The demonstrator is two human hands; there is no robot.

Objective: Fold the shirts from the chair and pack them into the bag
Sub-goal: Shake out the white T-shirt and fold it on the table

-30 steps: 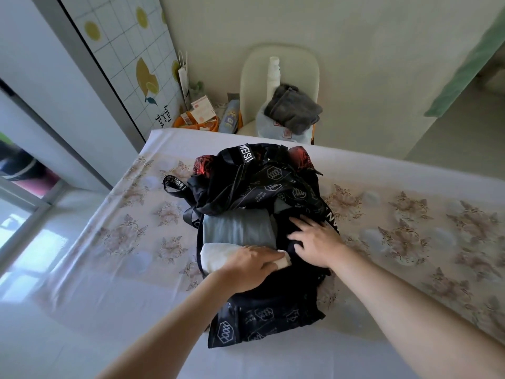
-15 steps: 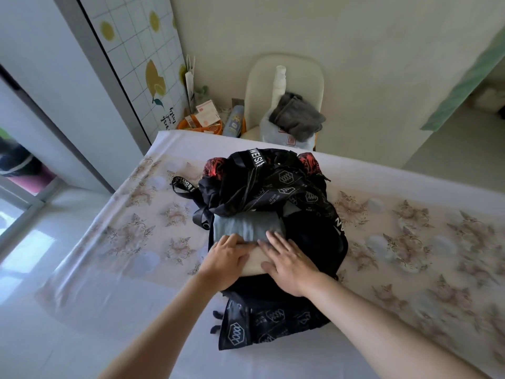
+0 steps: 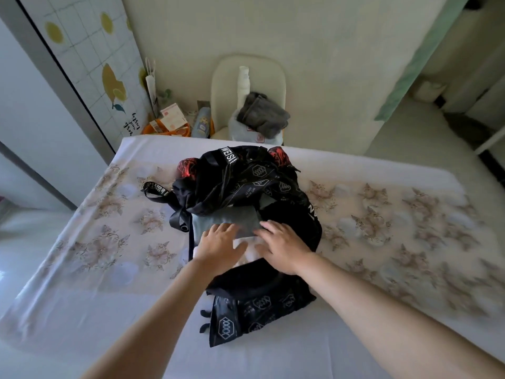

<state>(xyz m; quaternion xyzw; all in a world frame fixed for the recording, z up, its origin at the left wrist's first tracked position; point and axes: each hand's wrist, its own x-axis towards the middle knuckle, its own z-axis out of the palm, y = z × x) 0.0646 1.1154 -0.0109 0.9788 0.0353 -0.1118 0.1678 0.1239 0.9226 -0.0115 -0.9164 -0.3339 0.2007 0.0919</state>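
Roughly midway. Left hand (image 3: 218,246) and right hand (image 3: 281,248) press flat, fingers straight, gripping nothing, on a white shirt (image 3: 248,253) beside a grey shirt (image 3: 232,216) inside the open bag (image 3: 262,305). Dark grey garment (image 3: 262,113) and pale garment (image 3: 244,132) wait on the chair (image 3: 226,86).

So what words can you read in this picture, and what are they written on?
"WEIS": white letters on the black strap at the far end of the bag; further letters are hidden.
White letters on the strap loop left of the bag: too blurred.
Small print among the bag's hexagon logos: too small.
Black handwriting on the lemon panel: unreadable.
Print on the boxes beside the chair: too small.
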